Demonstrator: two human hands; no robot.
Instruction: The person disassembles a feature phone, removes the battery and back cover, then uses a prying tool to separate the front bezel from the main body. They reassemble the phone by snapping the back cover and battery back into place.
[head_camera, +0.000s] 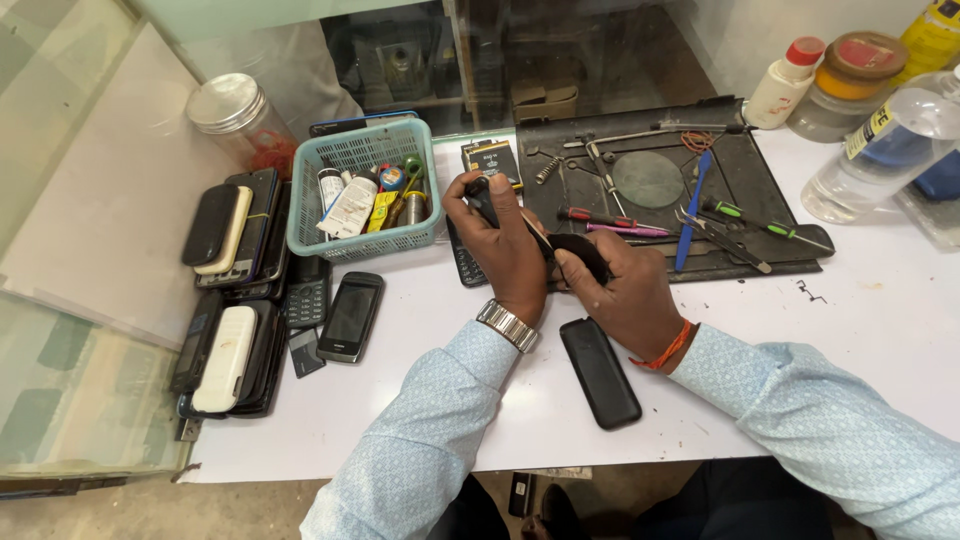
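Gripping a small dark phone (480, 196) in my left hand (500, 245), I had my fingers curled shut around its body, thumb laid along the near side. My right hand (622, 290) was closed on a curved black cover piece (580, 250), pinched between thumb and fingers just at 3 o'clock of the left hand, the two hands touching over the white table (880, 330). Whether the cover was still joined to the phone I could not tell.

At 6 o'clock of my right hand a black back cover (600, 372) lay flat on the table, just beside my wrist. At 12 to 2 o'clock sat a black work mat (760, 170) carrying screwdrivers (765, 222), a blue pry tool (692, 212) and tweezers. A battery pack (492, 160) lay at 12 o'clock of my left hand, near the mat's left edge.

At 10 o'clock stood a teal plastic basket (362, 150) filled with tubes and small bottles, with a clear lidded jar (240, 118) beyond it. At 9 o'clock a dark touchscreen phone (351, 316) and a small keypad phone (306, 292) lay side by side, and further out two stacks of old phones (232, 290) were piled near the table's left edge. Bottles and jars (870, 110) crowded the far corner at 2 o'clock.
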